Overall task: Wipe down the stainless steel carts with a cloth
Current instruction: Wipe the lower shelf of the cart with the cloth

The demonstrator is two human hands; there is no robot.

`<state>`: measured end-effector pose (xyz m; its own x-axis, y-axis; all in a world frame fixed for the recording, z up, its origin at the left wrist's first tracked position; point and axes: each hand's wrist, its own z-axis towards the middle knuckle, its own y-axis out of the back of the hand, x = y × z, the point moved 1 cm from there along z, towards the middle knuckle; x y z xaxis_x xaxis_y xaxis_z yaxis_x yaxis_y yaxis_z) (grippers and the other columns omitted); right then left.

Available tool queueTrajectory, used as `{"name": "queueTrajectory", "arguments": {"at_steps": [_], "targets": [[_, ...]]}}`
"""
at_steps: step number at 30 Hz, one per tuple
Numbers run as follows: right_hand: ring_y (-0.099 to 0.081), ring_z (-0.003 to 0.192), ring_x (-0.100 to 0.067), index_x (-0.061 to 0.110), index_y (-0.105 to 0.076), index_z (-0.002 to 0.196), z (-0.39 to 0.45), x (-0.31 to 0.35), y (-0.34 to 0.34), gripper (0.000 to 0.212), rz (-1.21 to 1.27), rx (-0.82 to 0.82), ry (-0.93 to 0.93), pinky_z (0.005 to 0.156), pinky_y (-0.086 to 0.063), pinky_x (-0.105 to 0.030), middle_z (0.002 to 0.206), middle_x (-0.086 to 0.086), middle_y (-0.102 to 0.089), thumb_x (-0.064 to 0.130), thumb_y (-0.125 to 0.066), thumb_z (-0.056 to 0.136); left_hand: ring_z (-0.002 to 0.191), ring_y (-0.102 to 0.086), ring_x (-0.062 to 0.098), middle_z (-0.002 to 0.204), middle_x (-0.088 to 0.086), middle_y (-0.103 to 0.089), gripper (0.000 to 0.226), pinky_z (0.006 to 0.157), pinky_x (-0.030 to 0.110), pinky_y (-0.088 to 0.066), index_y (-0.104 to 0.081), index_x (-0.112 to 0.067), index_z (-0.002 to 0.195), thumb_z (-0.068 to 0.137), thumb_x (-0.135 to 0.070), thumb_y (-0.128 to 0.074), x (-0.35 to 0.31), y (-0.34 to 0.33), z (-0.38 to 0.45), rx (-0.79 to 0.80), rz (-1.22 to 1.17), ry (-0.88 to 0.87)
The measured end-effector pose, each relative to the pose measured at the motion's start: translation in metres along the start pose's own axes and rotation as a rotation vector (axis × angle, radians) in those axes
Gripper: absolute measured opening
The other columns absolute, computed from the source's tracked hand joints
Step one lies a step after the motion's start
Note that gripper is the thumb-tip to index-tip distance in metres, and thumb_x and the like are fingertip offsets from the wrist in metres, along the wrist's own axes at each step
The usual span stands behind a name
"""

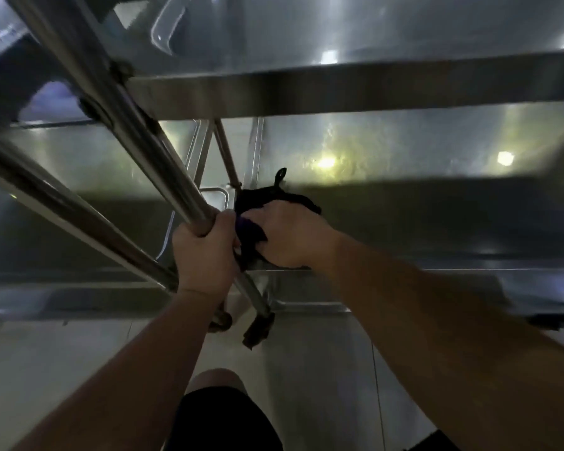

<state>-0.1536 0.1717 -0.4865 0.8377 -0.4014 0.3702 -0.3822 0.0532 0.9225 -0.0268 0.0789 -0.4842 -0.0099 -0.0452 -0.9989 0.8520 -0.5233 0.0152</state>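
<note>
- Fingers of the left hand are curled tight round a steel upright of the cart, thumb side up, a full grip on the tube
- Right beside it, touching or nearly so, the right hand lies palm-down on a dark cloth, fingers bent over the bunched fabric and pressing it onto the cart's lower shelf
- Cloth is black with a purple fold poking out between the two hands, and a little loop sticks up at its far edge
- It sits at the near left corner of that shelf, just beside the upright
- Above it runs the upper shelf, its front lip crossing the view, ceiling lights glinting off both steel surfaces
- A second tube slants across on the left
- Below the hands a caster rests on the pale tiled floor
- Bare knee and dark shorts at the bottom edge
</note>
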Motion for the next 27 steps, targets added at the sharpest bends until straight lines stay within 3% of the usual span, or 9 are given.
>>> {"name": "queueTrajectory", "arguments": {"at_steps": [3,6,10,14,17,19,24,27], "targets": [[-0.013,0.158,-0.019,0.031,-0.023,0.165,0.004,-0.001,-0.017,0.065,0.120,0.076,-0.019,0.126,-0.011,-0.036,0.172,0.002,-0.020,0.058,-0.036,0.107,0.044,-0.046,0.013,0.046,0.002,-0.048,0.035,0.047,0.020,-0.040,-0.049,0.006,0.057,0.077,-0.018,-0.063,0.004,-0.004,0.001,-0.052,-0.029,-0.037],[0.004,0.160,-0.012,0.032,-0.010,0.167,0.006,-0.001,-0.027,0.067,0.038,0.092,-0.021,0.129,0.002,-0.039,0.174,0.006,-0.003,0.063,-0.012,0.107,0.045,-0.041,0.016,0.049,0.011,-0.043,0.036,0.045,0.021,-0.036,-0.044,0.014,0.062,0.074,-0.015,-0.062,0.002,-0.009,0.000,-0.102,-0.075,-0.068],[0.004,0.160,-0.013,0.032,-0.005,0.166,-0.012,-0.002,-0.038,0.065,-0.104,0.085,-0.008,0.128,0.002,-0.038,0.174,0.006,-0.002,0.057,-0.015,0.108,0.045,-0.041,0.018,0.050,0.011,-0.043,0.039,0.044,0.021,-0.035,-0.046,0.016,0.065,0.073,-0.020,-0.062,-0.003,-0.012,-0.003,-0.099,-0.059,-0.067],[-0.004,0.159,-0.012,0.034,-0.011,0.166,-0.054,-0.028,-0.039,0.075,-0.208,0.044,-0.024,0.128,-0.005,-0.037,0.173,0.009,-0.009,0.065,-0.004,0.098,0.047,-0.042,0.020,0.055,0.016,-0.042,0.041,0.044,0.022,-0.036,-0.046,0.018,0.068,0.074,-0.019,-0.062,-0.008,-0.010,-0.006,-0.076,-0.028,-0.061],[-0.007,0.160,-0.016,0.030,-0.012,0.166,-0.078,-0.081,-0.017,0.069,-0.206,-0.018,-0.186,0.128,-0.010,-0.039,0.174,0.004,-0.009,0.061,-0.014,0.105,0.047,-0.042,0.019,0.056,0.017,-0.041,0.038,0.044,0.022,-0.036,-0.045,0.020,0.067,0.075,-0.015,-0.060,-0.011,-0.008,-0.006,-0.039,-0.017,-0.064],[-0.005,0.160,-0.018,0.028,-0.011,0.166,-0.083,-0.110,-0.004,0.071,-0.204,-0.052,-0.302,0.129,-0.010,-0.042,0.174,0.002,-0.006,0.062,-0.011,0.104,0.045,-0.041,0.018,0.054,0.014,-0.040,0.036,0.044,0.023,-0.036,-0.044,0.019,0.067,0.077,-0.012,-0.060,-0.012,-0.007,-0.007,-0.022,-0.032,-0.063],[0.000,0.160,-0.024,0.023,-0.007,0.167,-0.015,-0.100,-0.002,0.070,-0.141,-0.135,-0.507,0.128,-0.005,-0.046,0.175,-0.003,-0.001,0.057,-0.010,0.105,0.042,-0.041,0.014,0.050,0.011,-0.039,0.035,0.044,0.020,-0.036,-0.044,0.021,0.065,0.076,-0.009,-0.058,-0.015,-0.009,-0.009,-0.029,-0.053,-0.086],[0.001,0.160,-0.025,0.021,-0.008,0.167,0.036,-0.051,-0.012,0.068,-0.127,-0.085,-0.391,0.128,-0.005,-0.047,0.175,-0.003,0.000,0.053,-0.014,0.107,0.042,-0.039,0.014,0.055,0.013,-0.040,0.033,0.044,0.019,-0.036,-0.044,0.023,0.064,0.078,-0.005,-0.057,-0.016,-0.011,-0.009,-0.054,-0.052,-0.111]]}}
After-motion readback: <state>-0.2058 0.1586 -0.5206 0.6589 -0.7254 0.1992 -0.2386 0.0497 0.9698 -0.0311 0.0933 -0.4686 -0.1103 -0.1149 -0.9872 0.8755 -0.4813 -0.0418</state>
